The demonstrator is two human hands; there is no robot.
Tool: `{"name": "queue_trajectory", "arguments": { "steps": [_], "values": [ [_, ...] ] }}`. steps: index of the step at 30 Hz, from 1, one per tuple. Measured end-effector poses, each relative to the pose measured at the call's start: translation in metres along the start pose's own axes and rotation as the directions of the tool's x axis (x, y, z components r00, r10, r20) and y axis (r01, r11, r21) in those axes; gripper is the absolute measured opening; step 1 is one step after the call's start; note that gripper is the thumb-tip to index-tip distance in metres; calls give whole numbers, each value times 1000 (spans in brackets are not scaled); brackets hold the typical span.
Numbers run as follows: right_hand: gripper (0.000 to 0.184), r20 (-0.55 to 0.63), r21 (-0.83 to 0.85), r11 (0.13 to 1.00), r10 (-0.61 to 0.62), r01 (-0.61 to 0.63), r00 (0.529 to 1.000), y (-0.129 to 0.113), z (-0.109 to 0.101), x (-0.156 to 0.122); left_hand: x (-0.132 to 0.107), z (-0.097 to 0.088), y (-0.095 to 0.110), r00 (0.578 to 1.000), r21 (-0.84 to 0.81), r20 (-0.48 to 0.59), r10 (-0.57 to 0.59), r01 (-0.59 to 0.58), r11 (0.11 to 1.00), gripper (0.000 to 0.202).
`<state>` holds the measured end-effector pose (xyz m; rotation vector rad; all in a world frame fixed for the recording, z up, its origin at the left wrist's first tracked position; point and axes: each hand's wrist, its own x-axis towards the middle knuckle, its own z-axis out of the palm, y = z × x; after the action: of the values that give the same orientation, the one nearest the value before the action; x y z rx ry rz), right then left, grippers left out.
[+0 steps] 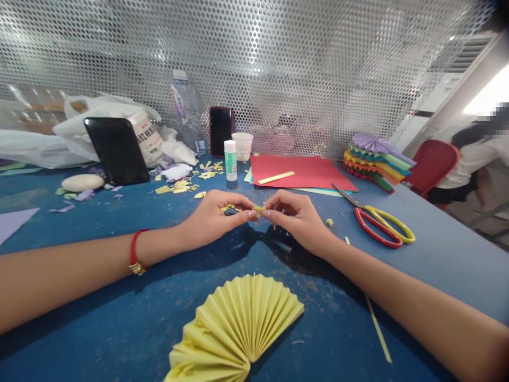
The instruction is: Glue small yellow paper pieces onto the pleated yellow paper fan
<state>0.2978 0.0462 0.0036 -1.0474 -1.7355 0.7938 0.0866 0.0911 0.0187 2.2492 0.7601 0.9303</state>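
Note:
Between the fingertips of my left hand (222, 215) and my right hand (296, 215) is a small piece of yellow paper (259, 209). Both hands pinch it, thumbs and forefingers almost meeting; its exact shape is mostly covered by the fingers. Nearer to me on the blue table lies a pleated yellow paper fan (242, 329), spread wide and cut off by the bottom edge of the view. Some yellow scraps show behind my left fingers. A narrow yellow paper strip (377, 329) lies partly under my right forearm.
Scissors (377, 220) lie at right, beside red paper sheets (294, 168) and a stack of coloured pleated paper (369, 162). A glue stick (230, 161), paper cup (243, 146), phones (117, 151), bottle (186, 114) and plastic bags (40, 146) stand behind. A seated person (473, 154) is at right.

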Motion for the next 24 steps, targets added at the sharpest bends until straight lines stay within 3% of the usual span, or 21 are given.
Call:
{"name": "queue_trajectory", "arguments": {
  "steps": [9,24],
  "values": [
    [21,153,166,984,40,-65,987,1,-2,3,2,-2,-1,997,-18,82,11,-9,1000,20],
    [20,165,154,986,30,-56,986,3,-1,3,1,-2,-1,993,-13,111,33,-32,999,20]
  ]
}}
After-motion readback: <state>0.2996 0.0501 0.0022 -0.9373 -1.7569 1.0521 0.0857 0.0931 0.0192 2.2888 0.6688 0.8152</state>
